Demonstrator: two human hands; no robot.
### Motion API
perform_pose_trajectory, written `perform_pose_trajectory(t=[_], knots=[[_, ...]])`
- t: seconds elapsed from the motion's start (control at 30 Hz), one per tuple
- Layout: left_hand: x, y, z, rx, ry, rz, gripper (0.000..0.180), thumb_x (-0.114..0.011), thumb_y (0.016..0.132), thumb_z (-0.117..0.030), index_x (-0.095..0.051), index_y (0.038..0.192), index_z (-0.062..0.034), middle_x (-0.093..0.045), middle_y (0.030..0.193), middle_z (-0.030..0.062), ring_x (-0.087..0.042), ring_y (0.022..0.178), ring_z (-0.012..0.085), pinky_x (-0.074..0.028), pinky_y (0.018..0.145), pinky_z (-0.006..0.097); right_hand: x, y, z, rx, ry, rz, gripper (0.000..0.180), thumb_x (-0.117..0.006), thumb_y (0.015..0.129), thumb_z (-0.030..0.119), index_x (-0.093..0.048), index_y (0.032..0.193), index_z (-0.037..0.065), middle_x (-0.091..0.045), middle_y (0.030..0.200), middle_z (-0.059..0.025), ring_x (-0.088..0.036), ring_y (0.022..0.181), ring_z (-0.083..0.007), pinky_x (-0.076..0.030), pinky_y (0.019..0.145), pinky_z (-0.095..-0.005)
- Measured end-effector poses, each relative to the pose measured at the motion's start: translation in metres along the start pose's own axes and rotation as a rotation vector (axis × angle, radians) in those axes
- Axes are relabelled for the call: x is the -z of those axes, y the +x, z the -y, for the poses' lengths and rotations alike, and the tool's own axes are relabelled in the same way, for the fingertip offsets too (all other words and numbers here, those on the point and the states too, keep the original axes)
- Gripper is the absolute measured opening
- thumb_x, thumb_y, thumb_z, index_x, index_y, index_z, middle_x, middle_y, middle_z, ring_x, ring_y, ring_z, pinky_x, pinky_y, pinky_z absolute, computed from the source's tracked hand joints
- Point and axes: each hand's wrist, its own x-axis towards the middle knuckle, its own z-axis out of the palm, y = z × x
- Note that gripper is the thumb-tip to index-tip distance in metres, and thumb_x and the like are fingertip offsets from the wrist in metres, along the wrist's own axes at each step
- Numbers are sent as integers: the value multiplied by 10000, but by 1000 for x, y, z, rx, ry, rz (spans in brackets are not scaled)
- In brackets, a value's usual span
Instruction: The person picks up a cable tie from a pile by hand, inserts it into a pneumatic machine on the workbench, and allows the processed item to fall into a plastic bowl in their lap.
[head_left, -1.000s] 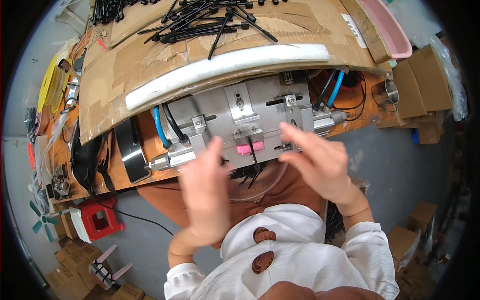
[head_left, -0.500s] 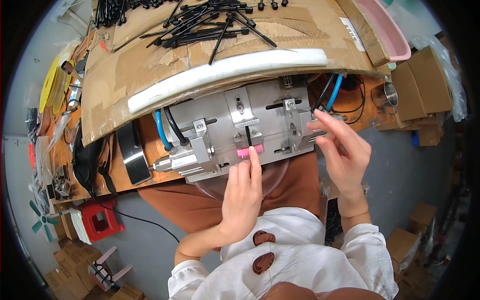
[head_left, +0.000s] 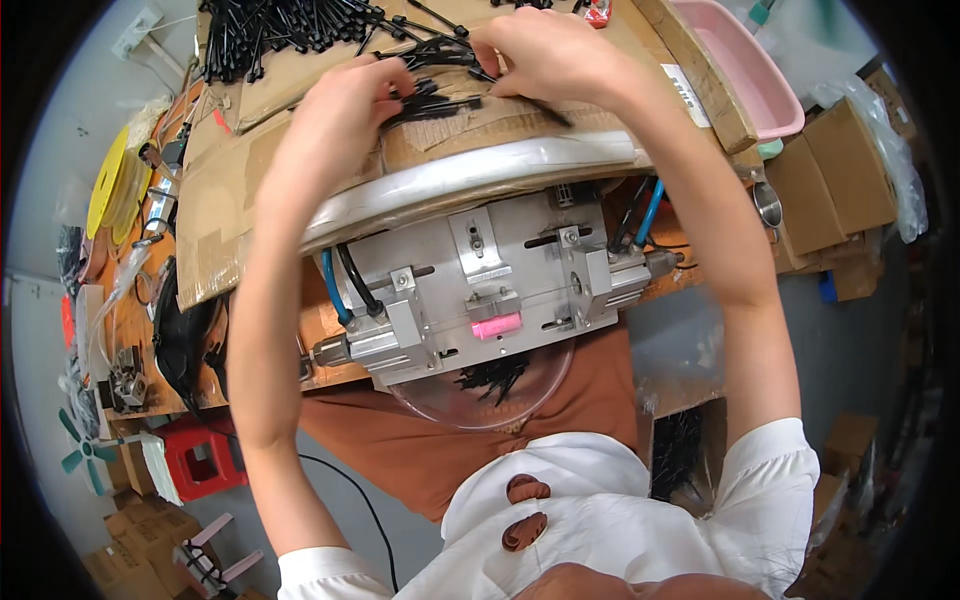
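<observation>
Both arms reach over the metal fixture to a pile of thin black rods (head_left: 440,50) with knobbed ends on the cardboard. My left hand (head_left: 345,112) is at the pile's near left, its curled fingers and thumb around some rod ends; motion blurs them. To its right, my right hand (head_left: 550,55) bends down, thumb and fingertips closed on a black rod (head_left: 543,110) that slants toward me. Nearer me, the fixture (head_left: 515,240) carries a pink block (head_left: 496,326) at its front centre. Below that, a clear bowl (head_left: 425,408) on my lap holds several short black pieces (head_left: 495,378).
A white padded roll (head_left: 480,165) edges the cardboard (head_left: 250,185) above the fixture. Blue hoses (head_left: 650,215) and black ones run to its sides. At the right are a pink tub (head_left: 745,75), a metal cup (head_left: 767,205) and cardboard boxes (head_left: 830,190); a red stool (head_left: 200,460) stands lower left.
My left hand has left the pink block and my right the fixture's right side; both have moved up to the rod pile. The black piece above the pink block is gone. The bowl's contents now show.
</observation>
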Motion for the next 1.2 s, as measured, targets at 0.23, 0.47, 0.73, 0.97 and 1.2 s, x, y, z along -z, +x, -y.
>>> perform_pose_trajectory(t=[0.23,0.47,0.73,0.97,1.2], knots=[[15,-36,-17,-214,-125,2,137,-593,841,0,-597,976,-23,-496,814,69,-477,670,185,-412,629,293,-5,-29,-9,220,74,-49,95,-683,763,111,-641,808,37,-625,796,-123,-614,726,-291,-460,638,-412],[13,-41,-49,22,-157,28,233,-686,829,-188,-574,944,-18,-431,678,21,-408,621,124,-360,565,257,43,-29,0,197,681,81,323,-711,772,136,-636,1037,-32,-688,893,-167,-676,802,-157,-533,582,-284],[29,-122,-104,438,-773,-285,160,-621,849,19,-600,1006,-3,-591,908,34,-520,736,96,-454,714,239,49,-86,-7,-230,1268,-295,286,-667,874,193,-598,1047,-23,-681,905,-154,-687,781,-175,-569,575,-231],[-77,-201,-172,239,-180,-51,709,-611,720,102,-363,1383,68,-514,970,129,-501,856,244,-456,750,301,16,-123,5,-160,1738,-453,156,-526,936,76,-615,989,-41,-655,843,-174,-677,737,-248,-566,572,-284],[-95,-195,-179,298,-87,78,758,-600,740,108,-276,1424,64,-479,964,125,-474,864,272,-435,762,369,15,-160,9,-208,1433,-528,321,-575,941,194,-544,1138,-58,-647,1000,-177,-660,883,-214,-504,616,-211]])
